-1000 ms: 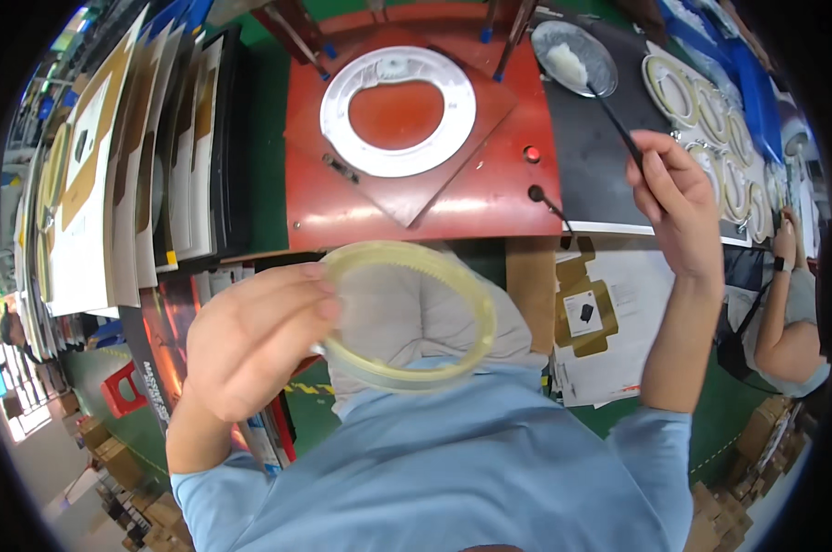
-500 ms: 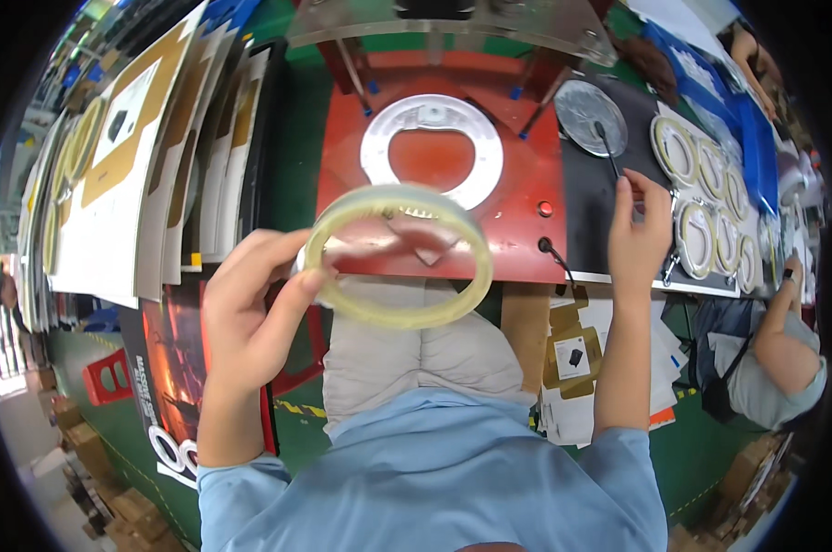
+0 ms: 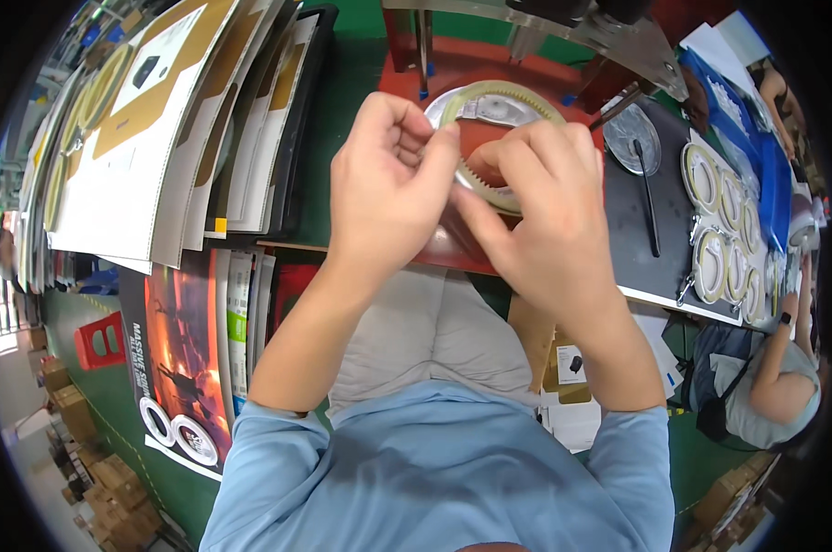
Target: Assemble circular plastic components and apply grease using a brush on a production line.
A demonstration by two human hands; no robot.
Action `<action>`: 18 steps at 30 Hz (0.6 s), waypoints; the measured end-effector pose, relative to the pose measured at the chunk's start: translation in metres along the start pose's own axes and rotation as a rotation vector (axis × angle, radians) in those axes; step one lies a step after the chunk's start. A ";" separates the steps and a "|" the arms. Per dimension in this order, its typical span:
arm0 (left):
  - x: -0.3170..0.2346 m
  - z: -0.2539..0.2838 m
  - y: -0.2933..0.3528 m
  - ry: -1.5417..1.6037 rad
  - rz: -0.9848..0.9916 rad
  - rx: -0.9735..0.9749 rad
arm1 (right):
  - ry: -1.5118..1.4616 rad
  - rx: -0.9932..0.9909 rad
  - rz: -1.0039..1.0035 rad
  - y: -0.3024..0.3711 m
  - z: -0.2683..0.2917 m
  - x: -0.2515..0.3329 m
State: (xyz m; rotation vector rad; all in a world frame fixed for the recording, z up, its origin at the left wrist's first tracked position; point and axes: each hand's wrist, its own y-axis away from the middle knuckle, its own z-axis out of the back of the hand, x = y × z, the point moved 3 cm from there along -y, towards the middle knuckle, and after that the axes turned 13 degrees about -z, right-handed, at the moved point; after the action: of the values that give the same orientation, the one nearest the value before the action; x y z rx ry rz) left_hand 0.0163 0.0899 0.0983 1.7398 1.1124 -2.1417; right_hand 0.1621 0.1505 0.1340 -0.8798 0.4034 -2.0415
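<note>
A pale yellow ring [image 3: 494, 89] with fine teeth along its inner edge is over a white ring-shaped part [image 3: 442, 103] on the red base plate [image 3: 402, 69]. My left hand [image 3: 388, 189] pinches the yellow ring's near left edge with thumb and forefinger. My right hand [image 3: 549, 207] closes on its near right side, the thumb low and the fingers curled over the rim. The hands hide much of the ring's near part and the white part. A thin black stick [image 3: 651, 207] leans in a round clear-lined dish [image 3: 632, 138] at the right.
A press-like frame [image 3: 609, 55] stands over the plate's far side. Boards and cartons [image 3: 149, 138] are stacked at the left. On the right, a black mat [image 3: 628, 248] bears a panel of several rings [image 3: 710, 253]. Another person [image 3: 775, 377] sits at the far right.
My left hand has moved the yellow ring away from my body onto the white part. My right hand has let go of the black stick and come left to the ring.
</note>
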 end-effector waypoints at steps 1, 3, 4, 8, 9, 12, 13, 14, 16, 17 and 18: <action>0.001 0.000 -0.002 -0.057 -0.014 0.000 | -0.014 0.032 -0.012 -0.003 -0.002 -0.003; 0.004 0.000 -0.004 -0.129 -0.053 -0.001 | -0.040 0.123 -0.069 -0.010 0.000 -0.009; 0.003 0.001 -0.005 -0.126 -0.050 0.000 | -0.047 0.147 -0.105 -0.012 0.002 -0.014; 0.001 0.008 -0.004 -0.303 -0.180 0.137 | -0.030 0.244 -0.156 -0.016 0.010 -0.031; 0.000 0.011 -0.002 -0.430 -0.348 0.178 | -0.001 0.278 -0.144 -0.016 0.010 -0.033; 0.007 0.018 0.006 -0.411 -0.437 0.217 | 0.048 0.282 -0.127 -0.010 0.011 -0.032; 0.007 0.019 0.008 -0.410 -0.497 0.232 | 0.051 0.286 -0.130 -0.009 0.011 -0.030; 0.009 0.021 0.010 -0.406 -0.494 0.232 | 0.065 0.270 -0.108 -0.009 0.013 -0.027; 0.009 0.029 0.014 -0.435 -0.526 0.243 | 0.075 0.258 -0.020 -0.016 0.020 -0.013; 0.009 0.031 0.014 -0.434 -0.525 0.240 | 0.087 0.258 0.037 -0.025 0.034 -0.004; 0.007 0.034 0.013 -0.408 -0.516 0.210 | 0.113 0.191 0.133 -0.035 0.051 0.000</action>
State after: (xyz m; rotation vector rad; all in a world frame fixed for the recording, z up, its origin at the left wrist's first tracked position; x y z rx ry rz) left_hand -0.0047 0.0616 0.0873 1.0634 1.3582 -2.8355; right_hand 0.1781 0.1733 0.1898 -0.6084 0.3131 -1.9743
